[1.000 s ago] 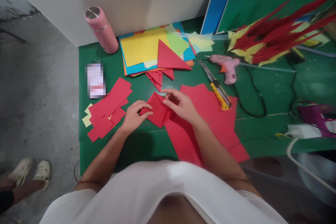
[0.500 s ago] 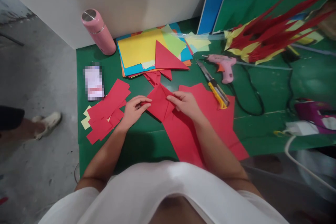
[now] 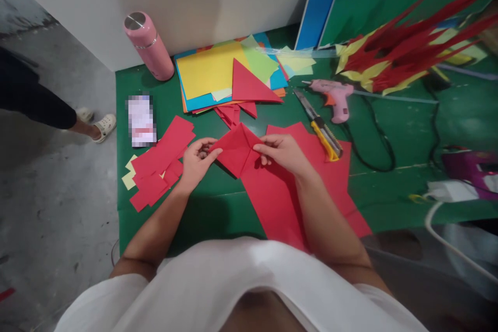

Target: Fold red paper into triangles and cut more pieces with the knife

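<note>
A folded red paper piece (image 3: 236,150) is held just above the green table (image 3: 389,135) between both hands. My left hand (image 3: 196,163) pinches its left corner, fingers closed on the paper. My right hand (image 3: 286,153) grips its right edge with thumb and fingers closed. Under the right forearm lie large red paper sheets (image 3: 295,192). Small red rectangles (image 3: 161,161) are scattered just left of my left hand.
A stack of coloured paper (image 3: 218,70) with a red triangle lies behind. A pink bottle (image 3: 150,46), a phone (image 3: 141,119), a yellow utility knife (image 3: 322,129), a pink glue gun (image 3: 334,98) and a red-yellow spiky paper piece (image 3: 400,52) are around. Another person's leg (image 3: 46,106) is on the left.
The folded red piece has been lifted and turned, its point now up, both hands shifted to its side corners. A person's foot on the floor moved upward along the left.
</note>
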The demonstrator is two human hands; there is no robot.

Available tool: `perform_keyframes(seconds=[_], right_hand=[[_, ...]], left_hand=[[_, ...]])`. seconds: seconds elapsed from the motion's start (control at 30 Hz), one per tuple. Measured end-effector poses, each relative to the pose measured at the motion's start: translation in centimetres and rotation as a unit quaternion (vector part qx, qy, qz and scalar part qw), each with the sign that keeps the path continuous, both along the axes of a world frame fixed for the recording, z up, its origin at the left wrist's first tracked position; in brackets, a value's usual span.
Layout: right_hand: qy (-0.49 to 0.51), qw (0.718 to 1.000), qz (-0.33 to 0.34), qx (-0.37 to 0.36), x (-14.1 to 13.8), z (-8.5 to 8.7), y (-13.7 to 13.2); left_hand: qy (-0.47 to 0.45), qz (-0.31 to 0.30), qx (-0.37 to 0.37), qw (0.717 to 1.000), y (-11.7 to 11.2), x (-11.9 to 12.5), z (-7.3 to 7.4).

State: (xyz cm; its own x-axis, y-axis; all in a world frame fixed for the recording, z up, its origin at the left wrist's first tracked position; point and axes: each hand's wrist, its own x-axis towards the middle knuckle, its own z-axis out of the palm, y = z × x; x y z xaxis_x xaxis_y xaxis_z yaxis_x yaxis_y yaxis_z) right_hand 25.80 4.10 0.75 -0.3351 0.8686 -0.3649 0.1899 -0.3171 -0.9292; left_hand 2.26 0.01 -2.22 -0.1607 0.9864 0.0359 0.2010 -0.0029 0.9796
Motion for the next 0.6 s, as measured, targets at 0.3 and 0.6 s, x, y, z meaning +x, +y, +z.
perform_keyframes(seconds=[0.3,0.6], right_hand=[[-0.019,0.998,-0.043,0.042,0.0,-0.3,0.0],[-0.008,0.987,-0.032,0.155,0.5,-0.2,0.0]], left_hand=[[-0.085,-0.005,-0.027,0.996,0.1,0.0,0.3],[0.044,-0.004,0.144,0.989,-0.3,-0.3,1.3]])
